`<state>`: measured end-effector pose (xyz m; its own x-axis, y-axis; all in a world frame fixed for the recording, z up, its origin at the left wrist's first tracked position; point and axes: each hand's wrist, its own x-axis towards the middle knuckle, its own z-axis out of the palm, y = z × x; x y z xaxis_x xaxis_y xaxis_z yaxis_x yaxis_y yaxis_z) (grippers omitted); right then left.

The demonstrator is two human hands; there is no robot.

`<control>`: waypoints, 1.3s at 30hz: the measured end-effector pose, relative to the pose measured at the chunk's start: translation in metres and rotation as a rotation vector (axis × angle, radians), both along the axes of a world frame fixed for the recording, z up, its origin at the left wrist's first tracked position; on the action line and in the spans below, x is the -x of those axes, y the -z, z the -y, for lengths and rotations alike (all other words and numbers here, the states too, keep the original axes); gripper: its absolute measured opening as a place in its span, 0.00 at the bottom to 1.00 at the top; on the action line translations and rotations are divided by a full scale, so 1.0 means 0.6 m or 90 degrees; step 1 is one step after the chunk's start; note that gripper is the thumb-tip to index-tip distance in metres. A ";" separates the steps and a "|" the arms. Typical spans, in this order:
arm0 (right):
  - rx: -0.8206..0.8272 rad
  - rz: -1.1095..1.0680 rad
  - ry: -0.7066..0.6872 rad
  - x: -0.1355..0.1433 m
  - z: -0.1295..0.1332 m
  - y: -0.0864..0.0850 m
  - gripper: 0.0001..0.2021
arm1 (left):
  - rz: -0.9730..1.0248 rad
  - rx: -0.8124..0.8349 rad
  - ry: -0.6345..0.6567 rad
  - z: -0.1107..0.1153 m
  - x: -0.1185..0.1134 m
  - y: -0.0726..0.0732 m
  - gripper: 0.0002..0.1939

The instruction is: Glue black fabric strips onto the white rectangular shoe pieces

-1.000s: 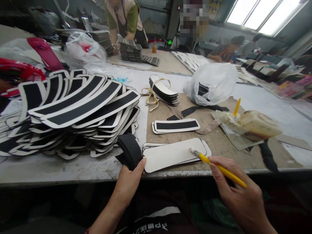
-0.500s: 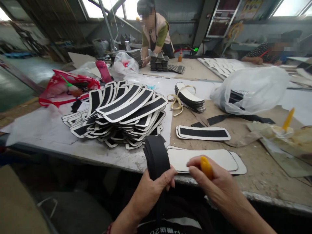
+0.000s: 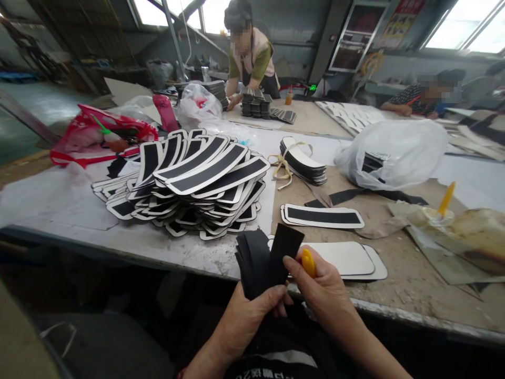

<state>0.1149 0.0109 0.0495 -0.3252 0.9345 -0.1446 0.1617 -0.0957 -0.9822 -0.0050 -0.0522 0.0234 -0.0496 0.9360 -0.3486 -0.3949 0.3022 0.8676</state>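
My left hand (image 3: pixel 256 302) is closed around a bundle of black strips (image 3: pixel 252 258) at the table's front edge. Between thumb and fingers, my right hand (image 3: pixel 321 281) pinches one black strip (image 3: pixel 287 247) that leans away from the bundle. A yellow tool handle (image 3: pixel 309 263) also sits in the right hand; its far end is hidden. Just beyond that hand lie white curved panels (image 3: pixel 351 258), partly covered by it. Behind them rest a few white panels with a black strip on top (image 3: pixel 323 216).
A big heap of black-and-white panels (image 3: pixel 209 168) stands left of centre. Right are a tied stack (image 3: pixel 303 163), a clear plastic bag (image 3: pixel 394 150) and a glue-stained container with a yellow stick (image 3: pixel 446 200). A co-worker (image 3: pixel 252 58) leans over the far table; another person (image 3: pixel 422 97) sits right.
My right hand has moved left to the bundle and taken hold of one black strip, tilting it right. The left hand keeps its hold. The view has shifted slightly.
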 end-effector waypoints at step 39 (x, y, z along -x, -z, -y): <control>-0.078 0.641 -0.667 -0.014 -0.221 0.002 0.11 | -0.161 0.160 -0.113 -0.082 0.025 0.047 0.11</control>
